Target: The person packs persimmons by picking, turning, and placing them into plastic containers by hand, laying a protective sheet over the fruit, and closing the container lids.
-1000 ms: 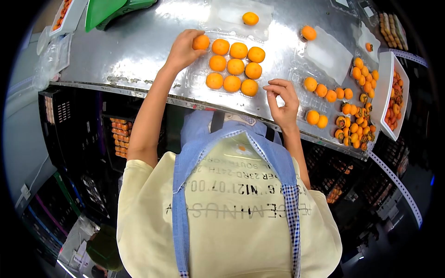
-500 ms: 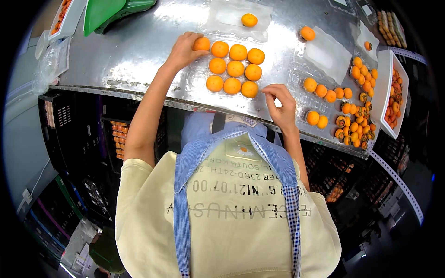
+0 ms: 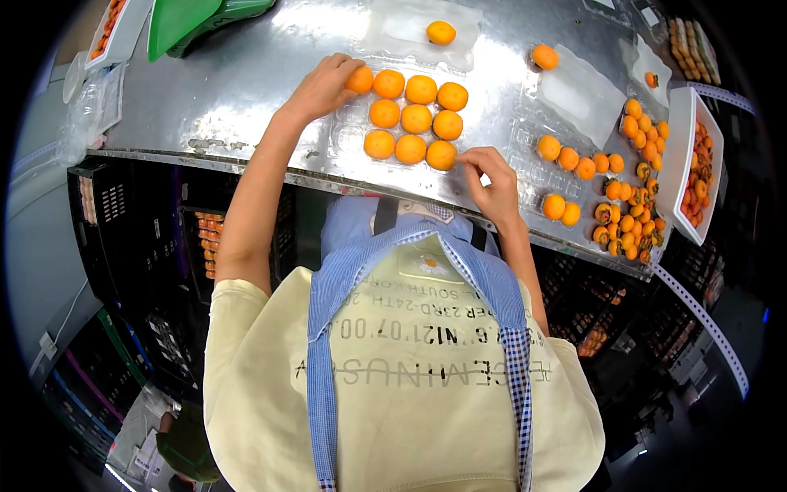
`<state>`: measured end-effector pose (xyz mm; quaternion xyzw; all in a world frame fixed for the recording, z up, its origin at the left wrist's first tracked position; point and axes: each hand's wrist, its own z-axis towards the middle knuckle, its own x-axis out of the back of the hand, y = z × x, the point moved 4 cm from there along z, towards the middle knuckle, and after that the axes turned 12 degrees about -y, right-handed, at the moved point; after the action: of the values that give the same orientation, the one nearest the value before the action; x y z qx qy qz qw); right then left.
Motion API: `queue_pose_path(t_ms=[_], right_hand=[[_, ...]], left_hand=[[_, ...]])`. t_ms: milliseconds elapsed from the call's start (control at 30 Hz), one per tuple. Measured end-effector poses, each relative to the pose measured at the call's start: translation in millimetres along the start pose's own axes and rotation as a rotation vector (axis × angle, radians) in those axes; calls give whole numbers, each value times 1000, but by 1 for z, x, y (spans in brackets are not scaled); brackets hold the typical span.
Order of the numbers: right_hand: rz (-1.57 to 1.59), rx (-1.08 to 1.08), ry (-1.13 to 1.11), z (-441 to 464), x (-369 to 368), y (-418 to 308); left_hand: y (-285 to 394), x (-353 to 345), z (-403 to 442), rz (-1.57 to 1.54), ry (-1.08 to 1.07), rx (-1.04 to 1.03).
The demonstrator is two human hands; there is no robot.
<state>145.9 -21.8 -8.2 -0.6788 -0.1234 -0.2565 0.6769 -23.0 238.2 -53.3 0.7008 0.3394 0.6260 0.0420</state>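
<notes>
Laid flat on the metal table (image 3: pixel 221 90), scuffed and shiny with streaks of glare: a transparent plastic tray (image 3: pixel 348 139), thin-walled, moulded in shallow hollows. Seated on the tray: ten orange fruits (image 3: pixel 416 119), smooth, slightly flattened globes, four in the far row and three in each of the two nearer rows, with bare moulded plastic at the left side.

At the tray's far-left corner, pinching the corner fruit (image 3: pixel 359 79) with the left hand (image 3: pixel 322 88): fingers bent over the far side, thumb low on the near side, partly hidden. Just at the tray's near-right corner, the right hand (image 3: pixel 493 184): fingers loosely curled, tips of thumb and forefinger close together; cannot tell whether gripping the thin rim or merely resting beside it.

Beyond the tray, a pale translucent sheet (image 3: pixel 385 33), with a single round fruit (image 3: pixel 441 33) on top. Right of the tray, a whitish sheet (image 3: pixel 582 94), irregular in outline, and farther right a cluster of loose fruits (image 3: pixel 631 234), some with dark, leafy caps. Past those, a smooth white box (image 3: pixel 676 148), filled with redder fruit. Far left of the tray, a curved green container (image 3: pixel 182 23) and crumpled clear plastic (image 3: pixel 94 107).
</notes>
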Motion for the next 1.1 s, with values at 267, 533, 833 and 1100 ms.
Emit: queue_pose_path(t_ms=[267, 533, 833, 1100], right_hand=[[-10, -17, -11, -1, -2, 6], [-80, -84, 47, -24, 17, 19], [-460, -544, 284, -141, 121, 74], [-569, -585, 71, -169, 153, 97]], left_hand=[[2, 4, 4, 87, -101, 3], [7, 14, -6, -42, 67, -51], [81, 17, -20, -384, 312, -40], [142, -13, -5, -469, 200, -113]])
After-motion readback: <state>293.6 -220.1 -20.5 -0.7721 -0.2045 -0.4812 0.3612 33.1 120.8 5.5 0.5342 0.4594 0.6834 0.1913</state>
